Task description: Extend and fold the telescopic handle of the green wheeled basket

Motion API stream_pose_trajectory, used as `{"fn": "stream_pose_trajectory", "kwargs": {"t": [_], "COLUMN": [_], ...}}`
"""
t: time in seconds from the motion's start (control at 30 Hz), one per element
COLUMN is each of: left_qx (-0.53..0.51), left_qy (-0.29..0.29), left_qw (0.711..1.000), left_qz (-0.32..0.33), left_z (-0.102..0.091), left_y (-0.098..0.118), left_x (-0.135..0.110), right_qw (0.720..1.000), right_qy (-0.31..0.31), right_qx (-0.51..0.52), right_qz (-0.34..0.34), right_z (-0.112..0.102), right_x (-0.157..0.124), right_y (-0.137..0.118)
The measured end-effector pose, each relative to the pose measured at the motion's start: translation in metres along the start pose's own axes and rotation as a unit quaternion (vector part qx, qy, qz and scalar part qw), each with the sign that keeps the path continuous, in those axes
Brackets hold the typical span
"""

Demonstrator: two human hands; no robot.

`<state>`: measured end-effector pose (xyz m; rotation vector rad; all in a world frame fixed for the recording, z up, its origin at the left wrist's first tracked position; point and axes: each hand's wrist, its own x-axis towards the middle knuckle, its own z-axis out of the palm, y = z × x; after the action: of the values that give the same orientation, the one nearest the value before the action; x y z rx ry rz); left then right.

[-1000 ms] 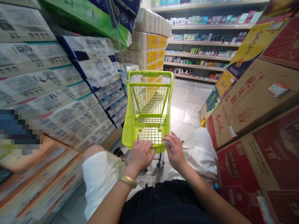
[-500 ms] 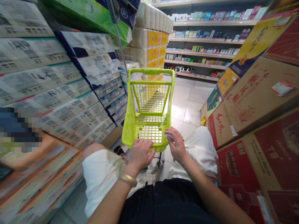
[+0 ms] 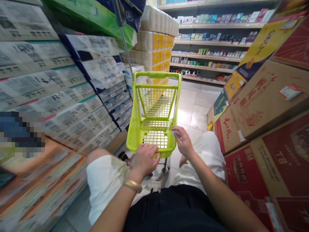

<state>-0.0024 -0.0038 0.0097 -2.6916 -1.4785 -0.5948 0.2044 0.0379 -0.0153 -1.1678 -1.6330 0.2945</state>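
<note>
A lime-green plastic shopping cart [image 3: 135, 129] stands between my knees, with a grid-like basket and a raised handle at its far end. My left hand [image 3: 146, 158] has its fingers over the near rim of the basket. Beside the right wall of the basket, my right hand [image 3: 183, 141] pinches a small, crumpled-looking white wipe [image 3: 175, 131] between thumb and fingers. The wipe is close to the basket's right rim; whether it touches the plastic I cannot tell. Nothing shows inside the basket.
Stacked packs of paper goods [image 3: 45, 77] line the left side, and a metal pole [image 3: 126, 51] rises there. Red and brown cartons [image 3: 260, 103] are piled at the right. Yellow-and-white packs [image 3: 158, 42] stand ahead, before shelves [image 3: 212, 42] of small products. Tiled floor [image 3: 193, 106] runs between.
My right hand has moved slightly up with the white wipe, along the cart's right side. My left hand has stayed on the near rim.
</note>
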Motion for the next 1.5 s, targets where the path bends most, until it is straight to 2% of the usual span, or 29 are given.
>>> {"fn": "stream_pose_trajectory", "kwargs": {"t": [0.2, 0.27, 0.47, 0.73, 1.0, 1.2, 1.3, 1.4, 1.5], "left_qx": [-0.009, -0.013, -0.025, -0.020, -0.024, -0.030, -0.046, -0.049, -0.052], "left_qy": [0.003, 0.000, -0.008, -0.012, -0.002, -0.010, -0.001, 0.037, 0.037], "left_qw": [1.000, 1.000, 0.999, 0.999, 1.000, 0.999, 0.999, 0.998, 0.998], "left_qz": [0.002, 0.008, 0.027, 0.032, 0.018, -0.001, -0.017, -0.024, -0.012], "left_z": [0.001, 0.000, -0.003, -0.008, -0.007, -0.007, -0.009, -0.009, -0.006], "left_y": [-0.004, -0.006, -0.013, -0.023, -0.026, -0.037, -0.044, -0.036, -0.014], "left_x": [-0.002, -0.001, 0.001, -0.001, 0.005, 0.010, 0.011, 0.012, 0.014], "right_qw": [0.998, 0.996, 0.993, 0.979, 0.987, 0.982, 0.982, 0.984, 0.985], "right_qy": [-0.038, -0.043, -0.014, -0.113, -0.040, -0.089, -0.075, -0.022, -0.034], "right_qx": [-0.048, -0.070, -0.114, -0.139, -0.150, -0.147, -0.161, -0.175, -0.171], "right_qz": [-0.029, -0.035, -0.004, -0.093, -0.043, -0.073, -0.059, -0.013, -0.015], "right_z": [-0.005, -0.005, -0.002, -0.003, -0.001, 0.003, 0.002, 0.003, 0.010], "right_x": [-0.037, -0.033, 0.003, -0.017, 0.006, -0.004, 0.004, 0.015, 0.015], "right_y": [-0.013, -0.012, -0.003, -0.023, -0.010, -0.021, -0.017, -0.014, -0.020]}}
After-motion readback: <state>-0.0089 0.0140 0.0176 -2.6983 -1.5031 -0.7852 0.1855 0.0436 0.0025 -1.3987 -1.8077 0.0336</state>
